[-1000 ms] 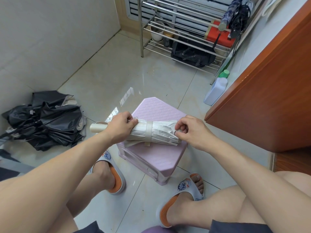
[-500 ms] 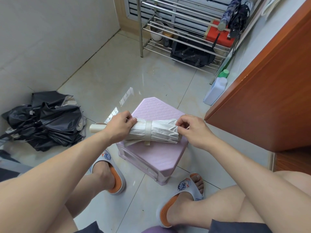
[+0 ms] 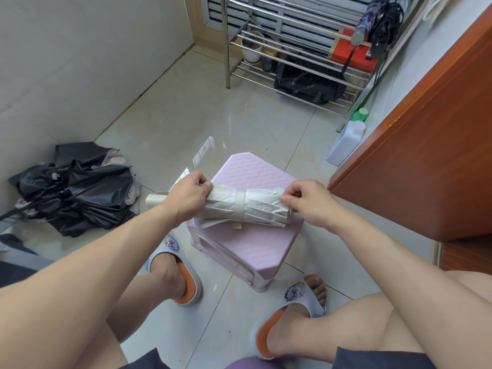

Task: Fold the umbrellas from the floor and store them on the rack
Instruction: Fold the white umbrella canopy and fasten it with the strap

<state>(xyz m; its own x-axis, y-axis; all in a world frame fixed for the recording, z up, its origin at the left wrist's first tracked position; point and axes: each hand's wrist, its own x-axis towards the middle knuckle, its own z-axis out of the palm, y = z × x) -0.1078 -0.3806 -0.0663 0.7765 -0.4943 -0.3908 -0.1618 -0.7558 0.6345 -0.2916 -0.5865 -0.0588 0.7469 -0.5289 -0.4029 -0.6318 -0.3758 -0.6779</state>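
At the far left a heap of black umbrellas [image 3: 77, 193] lies unfolded on the tiled floor [image 3: 186, 123] against the wall; how many are in the tangle cannot be made out, and one shaft runs out of view at the left edge. Next, the left hand [image 3: 186, 199] curls round the handle end of a cream umbrella [image 3: 247, 209], its palm hiding the joint, so only the stub of the handle pokes out to the left. The umbrella is rolled, banded by its strap at the middle, and lies across a pink stool [image 3: 253, 246] between the person's sandalled feet. The right hand [image 3: 310, 202] pinches the fabric at the umbrella's tip end with bent fingers; the tip itself is covered. Beyond, at upper right, the metal rack [image 3: 292, 51] holds folded dark umbrellas [image 3: 378, 25] partly cut off by the top edge. A white bottle [image 3: 346, 141] stands beside an orange-brown door [image 3: 426, 145].
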